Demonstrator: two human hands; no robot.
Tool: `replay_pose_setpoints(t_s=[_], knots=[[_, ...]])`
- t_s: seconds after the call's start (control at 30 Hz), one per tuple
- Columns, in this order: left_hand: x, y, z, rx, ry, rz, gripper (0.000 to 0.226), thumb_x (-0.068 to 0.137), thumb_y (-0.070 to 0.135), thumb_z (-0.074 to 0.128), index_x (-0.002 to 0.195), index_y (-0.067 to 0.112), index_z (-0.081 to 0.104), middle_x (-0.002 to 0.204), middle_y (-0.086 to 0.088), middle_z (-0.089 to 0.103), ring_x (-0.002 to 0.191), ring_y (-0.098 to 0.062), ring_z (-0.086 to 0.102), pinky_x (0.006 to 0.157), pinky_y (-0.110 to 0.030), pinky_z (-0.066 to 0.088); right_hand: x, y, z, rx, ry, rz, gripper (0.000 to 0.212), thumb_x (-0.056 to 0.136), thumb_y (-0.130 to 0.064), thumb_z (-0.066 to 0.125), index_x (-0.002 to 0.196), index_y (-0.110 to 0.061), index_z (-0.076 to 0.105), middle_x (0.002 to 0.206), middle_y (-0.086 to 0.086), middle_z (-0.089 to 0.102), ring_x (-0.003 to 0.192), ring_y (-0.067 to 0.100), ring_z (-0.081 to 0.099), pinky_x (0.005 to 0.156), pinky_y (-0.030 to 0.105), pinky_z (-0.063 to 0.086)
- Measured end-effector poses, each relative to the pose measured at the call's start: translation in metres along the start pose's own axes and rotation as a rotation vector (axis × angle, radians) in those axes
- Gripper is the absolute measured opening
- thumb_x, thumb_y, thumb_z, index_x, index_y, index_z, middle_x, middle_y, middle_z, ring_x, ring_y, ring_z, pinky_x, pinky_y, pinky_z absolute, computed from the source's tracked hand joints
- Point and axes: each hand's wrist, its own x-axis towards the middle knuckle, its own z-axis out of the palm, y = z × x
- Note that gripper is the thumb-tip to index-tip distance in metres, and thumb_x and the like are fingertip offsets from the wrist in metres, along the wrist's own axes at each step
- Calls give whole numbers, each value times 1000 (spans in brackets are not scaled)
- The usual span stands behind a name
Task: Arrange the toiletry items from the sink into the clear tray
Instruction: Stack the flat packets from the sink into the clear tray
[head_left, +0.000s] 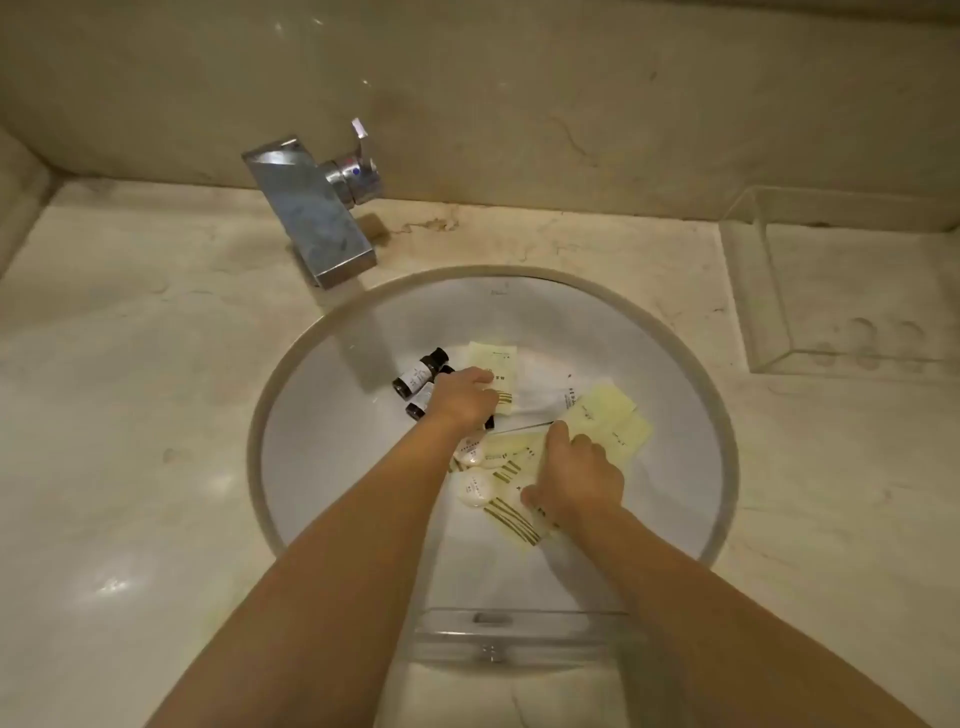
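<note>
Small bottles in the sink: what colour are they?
Dark brown bottles with white labels, clearest in the head view.

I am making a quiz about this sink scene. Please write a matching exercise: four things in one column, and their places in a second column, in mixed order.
Things:
1. dark bottles
2. clear tray
3. faucet
4. round soaps

Places:
A. counter, far right
B. basin, beside the left hand
C. behind the basin
D. basin, near the right hand

Pairs: 1-B, 2-A, 3-C, 4-D
</note>
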Motion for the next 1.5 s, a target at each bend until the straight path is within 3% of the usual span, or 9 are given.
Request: replay_pose_setpoints(t_s=[0.17, 0.27, 0.33, 0.43, 0.6, 0.87, 1.13, 1.33, 1.5], knots=[[0, 9, 3, 45, -9, -39, 17, 88, 13, 56, 101, 16, 67, 132, -13, 51, 121, -27, 49, 101, -39, 47, 5, 0, -1, 18, -51, 17, 42, 76, -45, 72, 98, -19, 47, 100, 2, 60, 92, 21, 56, 65, 31, 42], [-2, 13, 2, -36, -2, -68, 31, 89, 19, 60, 63, 19, 43, 82, -4, 51, 84, -21, 53, 82, -35, 52, 7, 3, 1, 90, -80, 37, 33, 77, -42, 71, 86, -20, 49, 94, 0, 61, 87, 20, 59, 69, 32, 50], [-2, 14, 2, -107, -15, -98, 28, 88, 23, 64, 71, 12, 45, 74, -4, 42, 65, -16, 43, 63, -29, 41, 7, 4, 0, 156, -91, 56, 28, 77, -39, 71, 82, -20, 51, 93, 0, 64, 85, 20, 62, 72, 34, 54], [-7, 14, -1, -236, 0, -114, 21, 87, 23, 67, 90, 11, 51, 86, -5, 48, 78, -20, 48, 69, -30, 41, 7, 3, -4, 254, -130, 77, 25, 80, -35, 69, 79, -22, 48, 94, 1, 64, 87, 21, 63, 71, 34, 52], [-14, 9, -9, -244, 127, -88, 17, 87, 17, 64, 77, 9, 54, 80, -8, 49, 71, -18, 48, 59, -25, 39, 5, 2, -10, 606, -122, 145, 32, 84, -26, 63, 68, -25, 35, 81, -2, 53, 83, 24, 59, 63, 33, 44], [-45, 6, -29, -427, 403, -232, 14, 73, 8, 75, 87, 11, 75, 99, -7, 73, 95, -26, 68, 89, -35, 56, -15, -12, -25, 911, 89, 209, 31, 87, -18, 54, 69, -28, 31, 83, -2, 51, 78, 21, 56, 59, 29, 41], [-105, 11, -64, -552, 195, -79, 13, 82, -4, 62, 79, 8, 57, 84, -15, 70, 78, -31, 68, 85, -46, 58, -54, -16, -40, 1159, 188, 202, 19, 91, -14, 49, 110, -12, 49, 99, 9, 59, 77, 19, 56, 54, 28, 40], [-157, 9, -95, -579, 159, 19, 17, 85, -6, 53, 76, 9, 55, 92, -16, 66, 83, -29, 64, 87, -43, 55, -94, -13, -54, 1217, 277, 161, 22, 92, -4, 44, 104, -13, 60, 99, 9, 66, 84, 23, 63, 69, 38, 54], [-203, -5, -109, -386, 160, 114, 25, 86, 7, 54, 63, 16, 51, 63, -2, 48, 60, -18, 45, 54, -30, 38, -129, -9, -60, 1290, 303, 202, 21, 90, -4, 43, 97, -11, 62, 94, 7, 65, 84, 24, 65, 66, 38, 58]])
